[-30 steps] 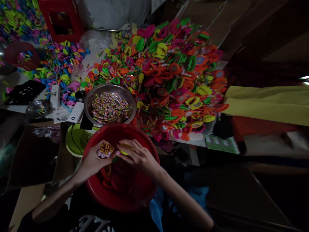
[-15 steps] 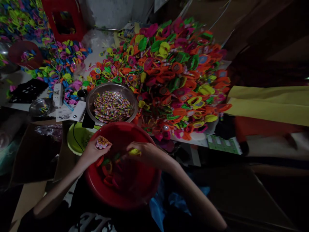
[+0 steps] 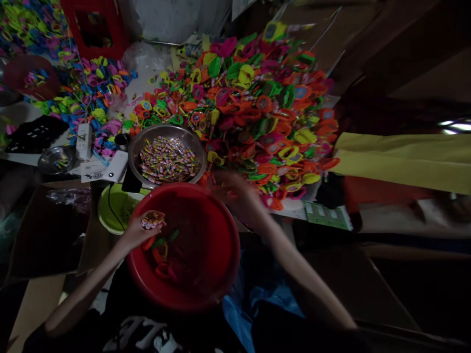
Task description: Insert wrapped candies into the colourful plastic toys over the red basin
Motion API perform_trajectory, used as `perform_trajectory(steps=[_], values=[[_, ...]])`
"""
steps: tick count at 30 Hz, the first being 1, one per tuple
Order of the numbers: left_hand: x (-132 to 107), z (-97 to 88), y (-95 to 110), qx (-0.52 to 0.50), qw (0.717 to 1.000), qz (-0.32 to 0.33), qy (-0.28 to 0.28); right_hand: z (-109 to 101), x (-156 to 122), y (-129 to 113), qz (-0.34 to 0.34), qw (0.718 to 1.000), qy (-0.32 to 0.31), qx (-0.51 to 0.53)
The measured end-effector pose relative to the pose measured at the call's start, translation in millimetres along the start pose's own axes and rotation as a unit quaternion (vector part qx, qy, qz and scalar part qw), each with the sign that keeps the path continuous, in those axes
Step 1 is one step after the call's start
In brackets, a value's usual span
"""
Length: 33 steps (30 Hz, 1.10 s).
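Note:
My left hand [image 3: 138, 230] is closed around a bunch of small wrapped candy rolls [image 3: 152, 220], held at the left rim of a red plastic basin [image 3: 217, 245]. Several colourful toy watches [image 3: 162, 252] lie inside the basin, on its left side. My right hand [image 3: 233, 191] is blurred by motion, beyond the basin's far right rim and in front of a big heap of toy watches [image 3: 257, 117]. Whether its fingers hold anything does not show. At the heap's top edge a yellow toy watch [image 3: 274, 31] appears, smeared to the right.
A steel bowl [image 3: 167, 154] full of wrapped candy rolls stands behind the basin. Left of it are a green basin [image 3: 112, 208], a white box [image 3: 117, 165], a power strip [image 3: 84, 141] and a small metal bowl [image 3: 56, 160]. Yellow paper [image 3: 405, 159] lies at right.
My right hand has moved from over the basin out to the heap, and the yellow toy watch it held has left it. A yellow watch now shows at the heap's top. My left hand keeps its candy.

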<state>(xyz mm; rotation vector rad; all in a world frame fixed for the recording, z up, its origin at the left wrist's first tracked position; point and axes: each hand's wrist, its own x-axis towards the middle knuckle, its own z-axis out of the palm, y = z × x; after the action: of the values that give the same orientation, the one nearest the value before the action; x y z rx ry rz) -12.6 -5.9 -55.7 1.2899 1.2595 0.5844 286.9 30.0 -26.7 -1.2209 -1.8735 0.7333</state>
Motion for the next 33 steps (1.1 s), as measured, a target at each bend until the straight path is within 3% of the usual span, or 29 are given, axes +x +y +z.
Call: perform_trajectory(steps=[2, 3, 5, 7, 11, 14, 18, 26, 33], values=[[-0.1, 0.8, -0.9, -0.005, 1.000, 0.000, 0.006, 60.8, -22.8, 14.5, -0.020, 0.966, -0.251, -0.050], [-0.5, 1.7, -0.4, -0.011, 1.000, -0.006, 0.011, 87.2, -33.2, 20.7, -0.015, 0.945, -0.320, -0.071], [-1.9, 4.5, 2.1, -0.040, 0.999, -0.026, 0.013, 124.7, -48.5, 29.5, -0.011, 0.933, -0.352, -0.074], [-3.7, 7.5, 5.5, -0.065, 0.997, -0.042, 0.013, 139.1, -54.0, 33.9, -0.014, 0.935, -0.349, -0.058], [-6.2, 10.5, 7.7, -0.060, 0.997, -0.037, 0.009, 121.0, -45.3, 32.6, -0.022, 0.950, -0.312, -0.013], [-7.1, 11.2, 3.8, -0.018, 1.000, -0.010, 0.000, 98.8, -38.1, 23.9, -0.016, 0.970, -0.227, 0.090], [-10.0, 13.5, 0.6, 0.039, 0.999, 0.036, -0.004, 81.0, -35.4, 7.9, -0.002, 0.965, -0.139, 0.222], [-17.4, 19.8, 18.8, 0.021, 0.999, 0.022, -0.015, 69.0, -32.5, -20.0, -0.036, 0.979, -0.136, 0.145], [-14.0, 20.8, 26.7, -0.016, 0.999, 0.011, -0.027, 72.4, -31.7, -39.5, -0.109, 0.993, -0.047, 0.007]])
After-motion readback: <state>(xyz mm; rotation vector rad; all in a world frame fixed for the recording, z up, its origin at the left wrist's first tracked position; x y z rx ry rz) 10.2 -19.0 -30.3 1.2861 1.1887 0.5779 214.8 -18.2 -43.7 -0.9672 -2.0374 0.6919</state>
